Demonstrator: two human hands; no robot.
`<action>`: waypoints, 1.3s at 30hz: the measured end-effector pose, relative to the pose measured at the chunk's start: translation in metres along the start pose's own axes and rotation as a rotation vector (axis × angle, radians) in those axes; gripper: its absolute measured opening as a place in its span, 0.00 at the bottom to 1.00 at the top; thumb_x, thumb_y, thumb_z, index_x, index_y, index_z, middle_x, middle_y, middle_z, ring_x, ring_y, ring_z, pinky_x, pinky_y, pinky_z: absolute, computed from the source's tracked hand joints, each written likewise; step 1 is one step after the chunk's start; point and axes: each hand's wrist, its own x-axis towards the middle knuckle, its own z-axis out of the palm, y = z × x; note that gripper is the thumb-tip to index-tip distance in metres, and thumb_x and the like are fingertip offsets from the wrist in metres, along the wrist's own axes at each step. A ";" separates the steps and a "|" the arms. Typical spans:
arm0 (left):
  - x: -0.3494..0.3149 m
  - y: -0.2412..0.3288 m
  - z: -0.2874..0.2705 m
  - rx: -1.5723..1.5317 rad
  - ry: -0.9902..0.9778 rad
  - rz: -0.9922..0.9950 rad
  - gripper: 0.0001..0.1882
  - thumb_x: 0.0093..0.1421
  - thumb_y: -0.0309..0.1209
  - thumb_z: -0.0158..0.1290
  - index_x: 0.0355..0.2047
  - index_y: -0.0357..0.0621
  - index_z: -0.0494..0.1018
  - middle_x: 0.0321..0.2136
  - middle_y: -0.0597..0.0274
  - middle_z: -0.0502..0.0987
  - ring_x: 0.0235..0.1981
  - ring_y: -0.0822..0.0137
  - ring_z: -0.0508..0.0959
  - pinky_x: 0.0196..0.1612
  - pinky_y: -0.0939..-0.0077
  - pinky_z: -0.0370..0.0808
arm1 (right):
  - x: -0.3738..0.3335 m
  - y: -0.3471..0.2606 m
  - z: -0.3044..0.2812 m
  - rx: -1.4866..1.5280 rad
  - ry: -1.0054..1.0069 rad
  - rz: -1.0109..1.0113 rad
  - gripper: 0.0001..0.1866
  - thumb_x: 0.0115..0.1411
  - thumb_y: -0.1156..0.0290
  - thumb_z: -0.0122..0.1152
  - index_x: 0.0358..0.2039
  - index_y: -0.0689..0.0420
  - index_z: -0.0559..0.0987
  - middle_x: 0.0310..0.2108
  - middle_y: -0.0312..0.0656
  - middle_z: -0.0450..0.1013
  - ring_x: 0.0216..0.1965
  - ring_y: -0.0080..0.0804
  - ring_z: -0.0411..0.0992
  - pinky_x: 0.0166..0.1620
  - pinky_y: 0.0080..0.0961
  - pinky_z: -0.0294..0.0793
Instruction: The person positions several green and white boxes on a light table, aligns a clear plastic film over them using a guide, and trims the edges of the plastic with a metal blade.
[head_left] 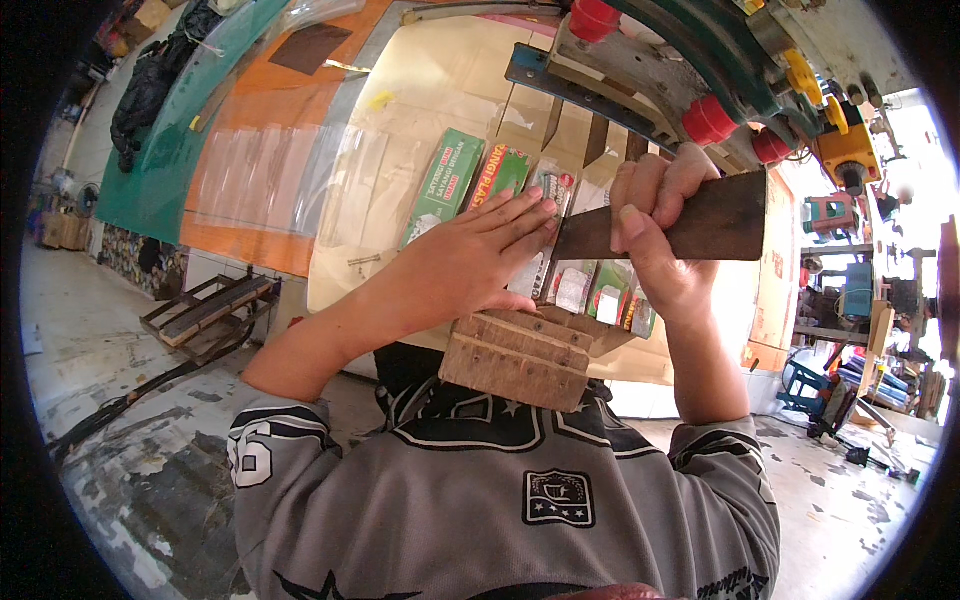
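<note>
Printed packets (560,235), flat and lying side by side in a row on the cream work surface (440,90), were the things we handled at this moment. Our left hand (470,265) lay flat upon the row, fingers straight and held close together, their tips reaching a white-and-red packet near the middle; it gripped nothing. Our right hand (655,225) was closed around a dark, flat, tapering blade-like plate (700,222), thumb on the near face and fingers curled over its top edge, with the narrow end pointing toward our left fingertips. Two green cartons (465,180) lay at the left end of the row. A ribbed wooden block (520,358) sat at the near edge of the surface, just below our left wrist. Above the row hung a green machine (700,60) with red knobs. Clear plastic sleeves (270,170) lay well to the left.
</note>
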 end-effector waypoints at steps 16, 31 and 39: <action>0.000 0.001 0.001 0.027 0.009 -0.001 0.48 0.59 0.54 0.64 0.71 0.33 0.65 0.75 0.46 0.63 0.79 0.50 0.57 0.80 0.56 0.56 | -0.012 0.025 0.009 -0.063 -0.029 0.104 0.17 0.55 0.86 0.63 0.31 0.54 0.63 0.26 0.33 0.63 0.29 0.21 0.62 0.33 0.22 0.62; 0.003 0.002 -0.005 -0.016 0.034 0.012 0.47 0.59 0.56 0.65 0.68 0.34 0.69 0.73 0.45 0.67 0.77 0.47 0.61 0.79 0.52 0.57 | -0.009 -0.067 -0.020 -0.106 0.002 -0.308 0.16 0.63 0.77 0.65 0.33 0.48 0.64 0.23 0.31 0.65 0.23 0.23 0.65 0.35 0.26 0.60; 0.023 0.012 -0.016 -0.058 -0.032 0.039 0.52 0.56 0.60 0.63 0.71 0.35 0.66 0.74 0.46 0.65 0.77 0.48 0.61 0.80 0.48 0.55 | -0.029 -0.062 -0.042 -0.171 0.110 -0.280 0.16 0.64 0.78 0.66 0.33 0.48 0.65 0.23 0.31 0.65 0.23 0.22 0.64 0.34 0.25 0.60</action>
